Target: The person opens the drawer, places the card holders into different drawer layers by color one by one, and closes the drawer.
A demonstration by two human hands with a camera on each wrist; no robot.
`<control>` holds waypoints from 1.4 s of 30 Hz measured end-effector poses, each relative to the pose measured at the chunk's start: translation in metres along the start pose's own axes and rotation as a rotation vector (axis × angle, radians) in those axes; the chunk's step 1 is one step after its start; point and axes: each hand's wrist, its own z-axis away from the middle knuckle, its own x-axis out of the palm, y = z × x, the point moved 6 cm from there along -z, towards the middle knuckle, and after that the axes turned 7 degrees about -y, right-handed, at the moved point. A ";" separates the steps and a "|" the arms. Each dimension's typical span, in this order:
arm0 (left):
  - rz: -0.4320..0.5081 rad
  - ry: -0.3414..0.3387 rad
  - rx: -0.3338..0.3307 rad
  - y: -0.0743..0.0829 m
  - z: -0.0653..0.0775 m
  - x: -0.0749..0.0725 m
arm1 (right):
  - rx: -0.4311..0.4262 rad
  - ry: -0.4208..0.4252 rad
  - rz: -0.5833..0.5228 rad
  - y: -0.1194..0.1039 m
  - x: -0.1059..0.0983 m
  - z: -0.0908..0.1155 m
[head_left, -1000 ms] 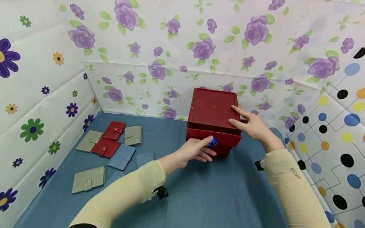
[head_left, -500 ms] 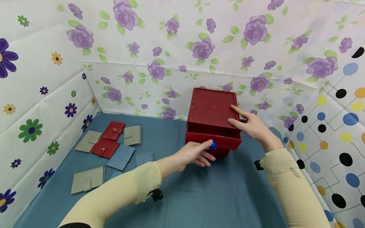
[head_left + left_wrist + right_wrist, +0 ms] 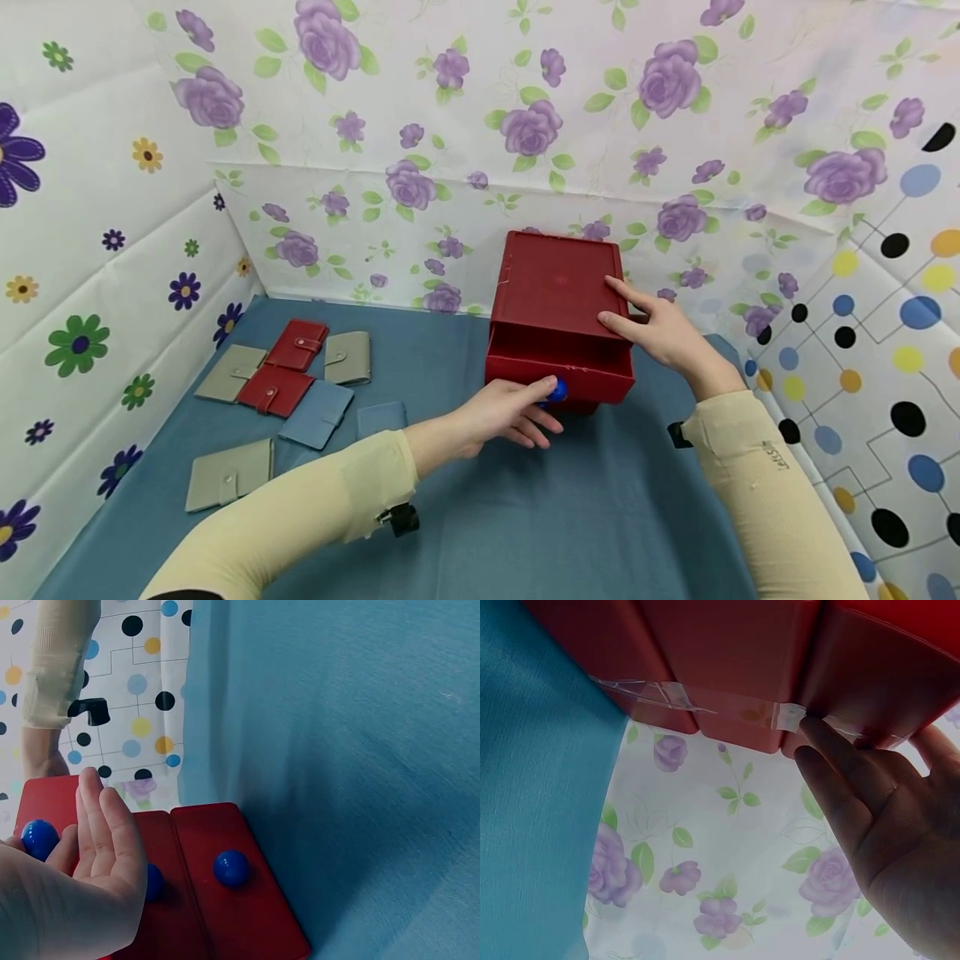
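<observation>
While pinching a glossy, round blue knob (image 3: 558, 391) between thumb and forefinger of the left hand (image 3: 506, 410), with its remaining fingers extended, rests the right hand (image 3: 654, 327), with fingers straight and apart, on the top and side of a boxy, dark-red plastic cabinet (image 3: 558, 283) near the back of a blue tablecloth (image 3: 525, 517). Behind the pinched knob, the cabinet's red plastic top drawer (image 3: 596, 382), partly open at the front. In the left wrist view, two more round blue knobs (image 3: 232, 868) on the lower drawer fronts (image 3: 251, 922). Along the cabinet's side, in the right wrist view, clear tape (image 3: 787, 718). On both forearms, cream sleeves (image 3: 337, 483). To the left, well apart from the cabinet: two red strapped wallets (image 3: 275, 390) touching each other, with a grey-beige wallet (image 3: 228, 373) beside them, a blue wallet (image 3: 317, 414) just to their right, and a second blue wallet (image 3: 381, 417) partly covered by a sleeve. Behind everything, a white backdrop with purple roses (image 3: 480, 108); at right, a white sheet with coloured dots (image 3: 885, 350).
</observation>
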 end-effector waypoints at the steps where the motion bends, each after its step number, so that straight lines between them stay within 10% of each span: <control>1: -0.006 -0.001 -0.002 0.000 0.001 0.000 | 0.000 0.001 0.003 0.000 0.000 0.000; 42: -0.020 -0.002 -0.018 -0.004 0.016 0.009 | -0.002 0.001 0.003 0.000 0.000 0.000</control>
